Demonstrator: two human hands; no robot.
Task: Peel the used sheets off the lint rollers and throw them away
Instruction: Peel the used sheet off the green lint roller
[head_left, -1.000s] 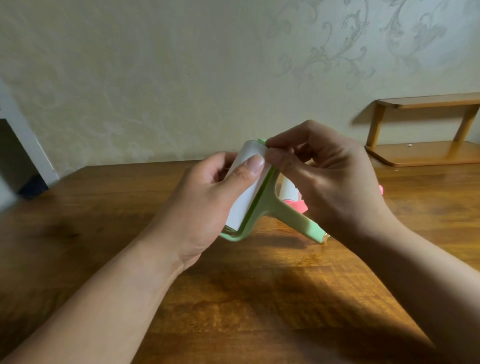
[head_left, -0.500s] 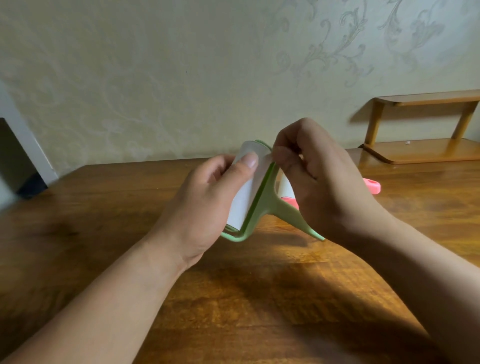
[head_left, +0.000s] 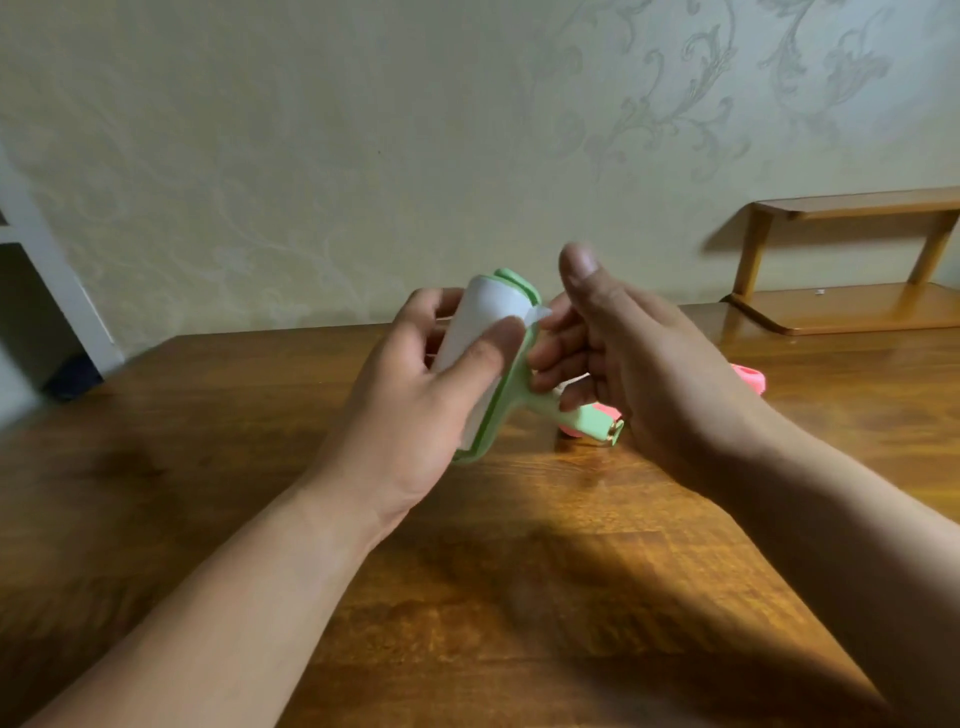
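My left hand (head_left: 415, 395) grips a green lint roller (head_left: 511, 395) by its white sticky roll (head_left: 480, 322), thumb pressed on the roll, held above the table. The green handle points down to the right. My right hand (head_left: 628, 358) is beside the roll's top edge, thumb raised, fingers curled at a small lifted white corner of the sheet (head_left: 540, 314). Whether the fingers pinch that corner I cannot tell. A pink lint roller (head_left: 750, 379) lies on the table behind my right hand, mostly hidden.
The brown wooden table (head_left: 519, 597) spreads under my arms. A low wooden shelf (head_left: 852, 306) stands at the back right against the patterned wall. A dark gap by a white frame is at the far left.
My right hand has opened from a tight pinch at the roll's top, and its thumb has lifted. A small corner of the sheet now stands off the roll.
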